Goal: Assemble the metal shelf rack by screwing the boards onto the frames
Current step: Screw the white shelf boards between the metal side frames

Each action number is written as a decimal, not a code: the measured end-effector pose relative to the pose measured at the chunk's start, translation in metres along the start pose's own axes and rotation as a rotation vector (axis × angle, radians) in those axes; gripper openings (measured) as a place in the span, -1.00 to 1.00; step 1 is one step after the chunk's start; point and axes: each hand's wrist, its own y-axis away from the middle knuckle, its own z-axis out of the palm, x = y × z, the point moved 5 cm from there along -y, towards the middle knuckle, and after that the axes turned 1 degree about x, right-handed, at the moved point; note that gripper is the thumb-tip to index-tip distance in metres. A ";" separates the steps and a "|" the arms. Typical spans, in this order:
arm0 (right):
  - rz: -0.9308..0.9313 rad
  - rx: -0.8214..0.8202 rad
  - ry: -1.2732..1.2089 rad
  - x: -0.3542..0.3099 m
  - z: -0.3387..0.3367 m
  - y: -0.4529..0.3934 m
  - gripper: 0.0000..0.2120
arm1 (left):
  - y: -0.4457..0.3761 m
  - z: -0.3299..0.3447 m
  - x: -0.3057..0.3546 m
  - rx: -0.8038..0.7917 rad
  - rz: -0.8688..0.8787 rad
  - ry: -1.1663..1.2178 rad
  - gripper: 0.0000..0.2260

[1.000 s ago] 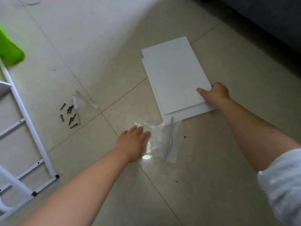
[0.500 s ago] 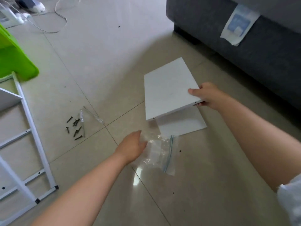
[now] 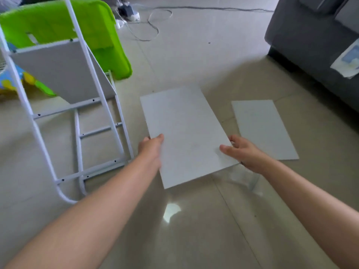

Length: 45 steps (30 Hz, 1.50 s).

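A: The white frame (image 3: pixel 77 121) is seen at the left, cut off by the edge, one board (image 3: pixel 62 68) already fitted between its rails.

B: And the held board (image 3: pixel 184 133)?

A: Raised above the tiled floor (image 3: pixel 194 230), gripped on both sides. The left hand (image 3: pixel 151 147) is curled over its left edge, fingers hidden beneath; the right hand (image 3: pixel 242 152) is clasped on the right edge.

B: Another board (image 3: pixel 262 129) is left flat, beside the grey sofa (image 3: pixel 310 35).

A: A clear bag (image 3: pixel 244 177) is barely made out under the right wrist.
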 end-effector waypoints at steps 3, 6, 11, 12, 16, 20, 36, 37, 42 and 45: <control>0.093 -0.072 0.337 -0.005 0.032 -0.013 -0.87 | 0.010 -0.031 0.024 0.069 0.204 -0.065 -0.85; 0.084 0.108 0.606 -0.031 0.046 -0.025 -0.43 | 0.018 -0.050 0.046 -0.028 0.434 -0.178 -0.84; -0.329 0.533 0.897 -0.125 0.054 -0.014 -0.13 | 0.010 -0.074 0.062 -0.239 0.541 -0.365 -0.83; -0.357 0.557 0.949 -0.138 0.056 -0.016 -0.09 | 0.008 -0.077 0.063 -0.278 0.539 -0.384 -0.81; -0.133 0.398 0.824 -0.155 0.054 -0.039 -0.17 | 0.002 -0.082 0.061 -0.434 0.506 -0.404 -0.87; -0.075 0.104 0.706 -0.146 0.059 -0.038 -0.67 | 0.001 -0.089 0.059 -0.505 0.467 -0.408 -0.80; -0.358 0.421 0.793 -0.205 -0.001 0.009 -0.80 | 0.000 -0.109 0.150 0.292 0.844 -1.378 -0.65; -0.369 0.420 0.839 -0.210 0.003 0.004 -0.78 | -0.004 -0.113 0.154 0.320 0.816 -1.464 -0.65; -0.464 0.353 1.180 -0.215 0.046 -0.034 -0.72 | -0.026 -0.140 0.160 0.511 0.694 -1.716 -0.64; -0.564 0.270 1.407 -0.220 0.074 -0.047 -0.73 | -0.037 -0.155 0.161 0.571 0.724 -1.744 -0.69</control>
